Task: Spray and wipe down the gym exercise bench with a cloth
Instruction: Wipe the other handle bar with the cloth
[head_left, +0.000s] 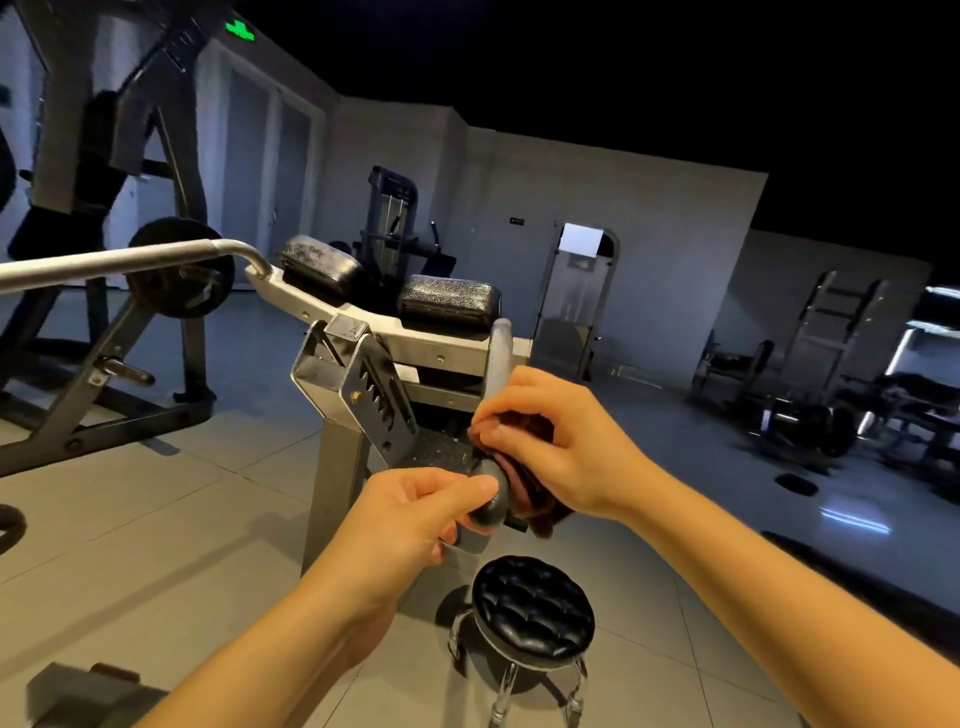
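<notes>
Hands meet on a grey handle (500, 364) that rises at the near side of the exercise bench (415, 332). The left hand (410, 514) pinches the handle's rounded lower end between thumb and curled fingers. The right hand (561, 447) is closed around a dark reddish-brown cloth (535, 512), pressing it against the handle just above the left hand; a fold of cloth hangs below the palm. Two black pads (449, 301) sit on top of the bench's pale frame, beyond the handle. A round black stool (532, 608) stands on the tiled floor (182, 519) below the hands. A curved silver bar (130, 260) reaches in from the left, with a dark weight plate (182, 275) behind it.
</notes>
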